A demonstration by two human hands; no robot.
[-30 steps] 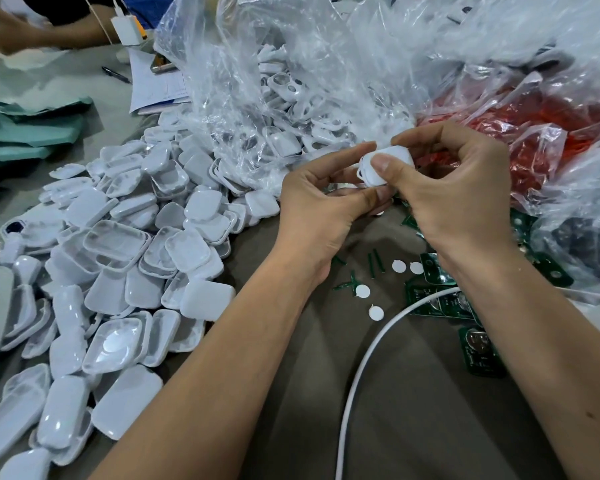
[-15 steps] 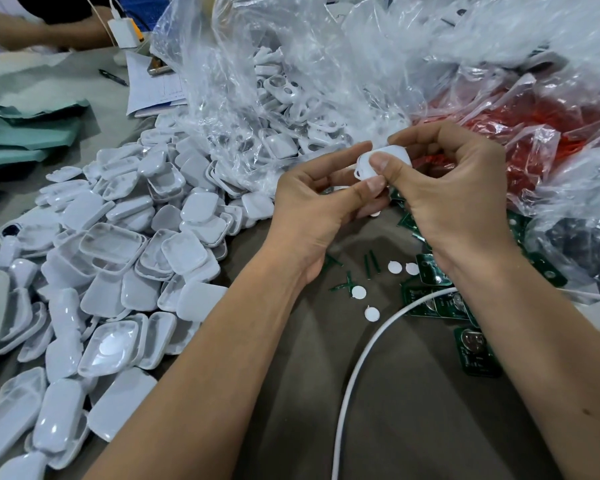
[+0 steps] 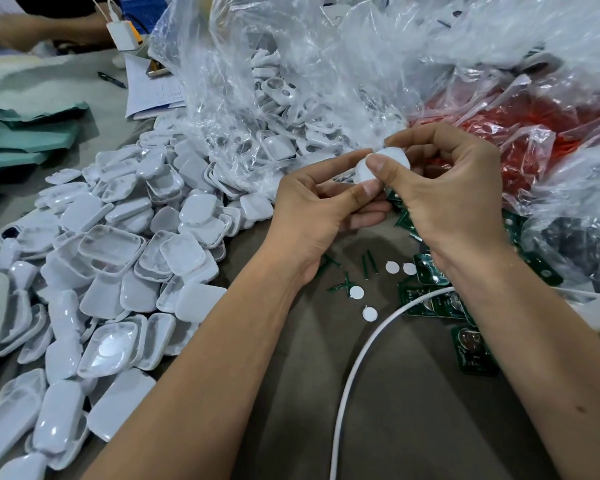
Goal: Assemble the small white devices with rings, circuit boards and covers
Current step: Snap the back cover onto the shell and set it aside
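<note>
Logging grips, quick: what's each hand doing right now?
Left hand: pinching the white device.
Right hand: pinching the same device.

No legible text; only blurred print on the paper sheet (image 3: 153, 95).

Bench clutter, non-task.
White cable (image 3: 352, 368) curving at 6 o'clock; green cloth (image 3: 25, 133) at 9; papers (image 3: 149, 88), pen (image 3: 111, 80), charger (image 3: 122, 35) toward 11.

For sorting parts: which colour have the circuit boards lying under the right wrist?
Dark green, with silvery round parts; the circuit boards show best in the head view.
</note>
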